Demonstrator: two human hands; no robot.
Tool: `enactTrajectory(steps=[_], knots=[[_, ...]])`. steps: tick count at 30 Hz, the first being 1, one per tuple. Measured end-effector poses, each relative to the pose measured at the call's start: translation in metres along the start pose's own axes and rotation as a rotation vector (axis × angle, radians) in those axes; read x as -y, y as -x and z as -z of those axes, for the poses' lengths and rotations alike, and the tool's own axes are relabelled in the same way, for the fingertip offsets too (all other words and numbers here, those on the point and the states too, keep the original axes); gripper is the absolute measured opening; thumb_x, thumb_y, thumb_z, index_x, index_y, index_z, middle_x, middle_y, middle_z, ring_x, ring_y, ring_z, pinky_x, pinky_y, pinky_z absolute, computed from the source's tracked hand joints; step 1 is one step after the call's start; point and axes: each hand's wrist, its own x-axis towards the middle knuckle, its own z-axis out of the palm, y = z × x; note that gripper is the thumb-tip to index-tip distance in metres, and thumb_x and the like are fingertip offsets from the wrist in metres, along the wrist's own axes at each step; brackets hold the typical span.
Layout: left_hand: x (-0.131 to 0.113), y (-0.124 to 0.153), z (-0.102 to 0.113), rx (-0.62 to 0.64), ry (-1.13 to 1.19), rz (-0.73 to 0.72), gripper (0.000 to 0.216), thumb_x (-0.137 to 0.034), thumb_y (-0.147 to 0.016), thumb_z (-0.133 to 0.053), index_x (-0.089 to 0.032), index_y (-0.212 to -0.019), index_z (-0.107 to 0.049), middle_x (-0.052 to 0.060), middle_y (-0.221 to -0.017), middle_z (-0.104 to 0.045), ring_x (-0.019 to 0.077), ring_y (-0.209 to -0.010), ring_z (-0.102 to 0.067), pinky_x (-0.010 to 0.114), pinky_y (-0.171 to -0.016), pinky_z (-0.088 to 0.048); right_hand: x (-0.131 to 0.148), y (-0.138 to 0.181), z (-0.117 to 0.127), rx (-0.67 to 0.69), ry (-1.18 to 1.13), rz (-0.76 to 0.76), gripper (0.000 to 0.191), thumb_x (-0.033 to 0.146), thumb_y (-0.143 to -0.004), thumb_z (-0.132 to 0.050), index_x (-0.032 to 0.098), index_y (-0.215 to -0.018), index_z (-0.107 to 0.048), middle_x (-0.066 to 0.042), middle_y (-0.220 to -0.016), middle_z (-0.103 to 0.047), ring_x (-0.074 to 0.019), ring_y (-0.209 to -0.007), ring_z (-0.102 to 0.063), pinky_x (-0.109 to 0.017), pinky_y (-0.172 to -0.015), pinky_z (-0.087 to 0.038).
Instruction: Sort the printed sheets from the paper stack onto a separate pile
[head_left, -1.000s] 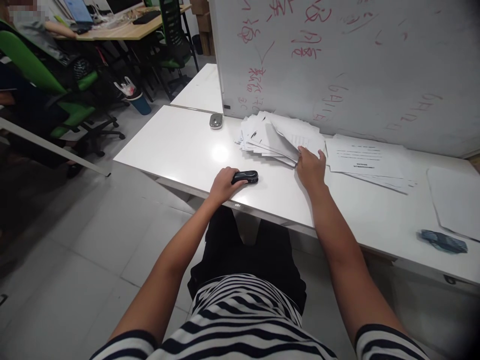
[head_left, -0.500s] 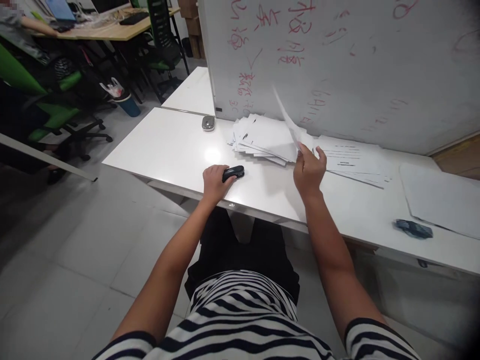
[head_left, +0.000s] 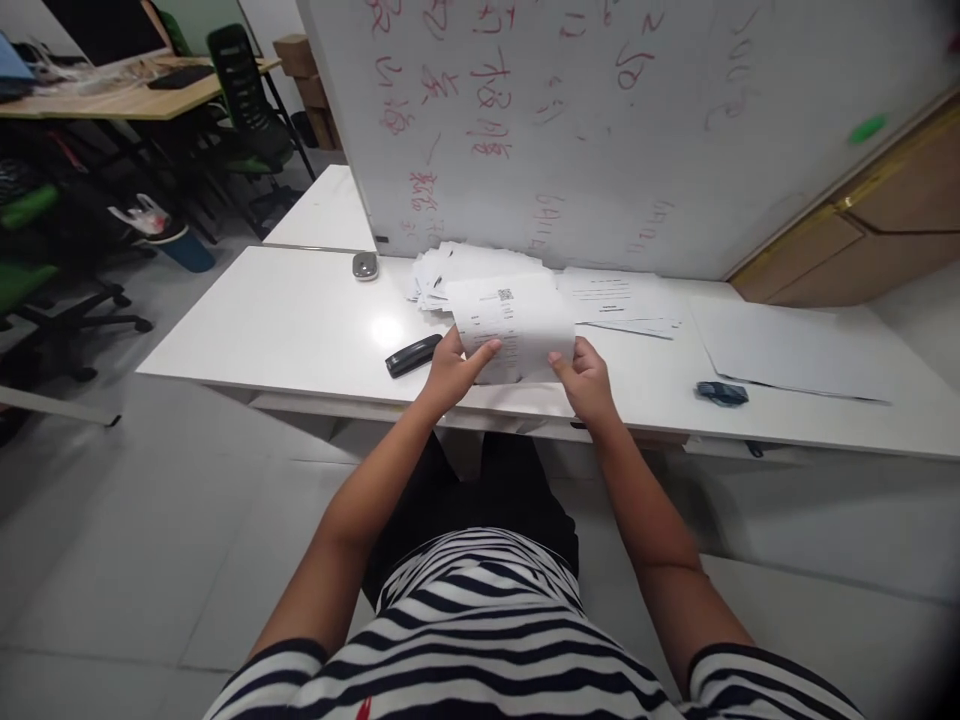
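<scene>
Both of my hands hold a few printed sheets of paper [head_left: 511,318] upright above the near edge of the white table [head_left: 300,320]. My left hand [head_left: 452,366] grips the sheets' lower left side, my right hand [head_left: 586,376] the lower right. A black stapler [head_left: 412,355] lies on the table just left of my left hand, untouched. Behind the held sheets a messy pile of papers [head_left: 450,270] sits against the whiteboard [head_left: 600,120].
Another stack of printed sheets [head_left: 622,300] and a large blank sheet [head_left: 787,345] lie to the right, with a small dark blue object [head_left: 721,393] near the table's front edge. A grey round device [head_left: 365,266] sits at the back left. Office chairs and desks stand at far left.
My right hand lifted sheets off the pile and brought them toward me. My left hand let go of the stapler and took hold of the sheets. The view swung right.
</scene>
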Motion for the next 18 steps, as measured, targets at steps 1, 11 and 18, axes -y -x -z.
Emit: enactTrajectory(steps=[1, 11, 18], knots=[[-0.001, -0.002, -0.002, -0.008, -0.009, -0.024, 0.045, -0.047, -0.081, -0.064, -0.022, -0.116, -0.055, 0.009, -0.119, -0.064, 0.0245, -0.109, -0.060, 0.040, -0.091, -0.050, 0.001, -0.001, 0.002, -0.041, 0.026, 0.015, 0.038, 0.052, -0.087, -0.052, 0.023, -0.111, -0.053, -0.007, -0.111, -0.065, -0.0233, -0.106, -0.059, -0.038, -0.090, -0.048], [0.035, -0.007, -0.010, -0.045, -0.127, 0.037, 0.040, -0.047, -0.081, -0.063, -0.019, -0.109, -0.060, 0.009, -0.111, -0.066, 0.0216, -0.099, -0.063, 0.033, -0.080, -0.051, -0.040, 0.014, -0.021, -0.191, 0.182, -0.101, 0.039, 0.058, -0.087, -0.045, 0.022, -0.099, -0.055, -0.005, -0.094, -0.065, -0.0214, -0.088, -0.060, -0.035, -0.082, -0.048], [0.030, -0.004, -0.008, -0.077, 0.060, 0.077, 0.042, -0.047, -0.080, -0.064, -0.020, -0.112, -0.058, 0.009, -0.116, -0.067, 0.0233, -0.108, -0.062, 0.039, -0.091, -0.051, -0.030, 0.028, -0.025, -0.250, 0.160, -0.117, 0.049, 0.062, -0.083, -0.050, 0.025, -0.115, -0.051, -0.010, -0.120, -0.060, -0.0252, -0.114, -0.055, -0.041, -0.097, -0.044]])
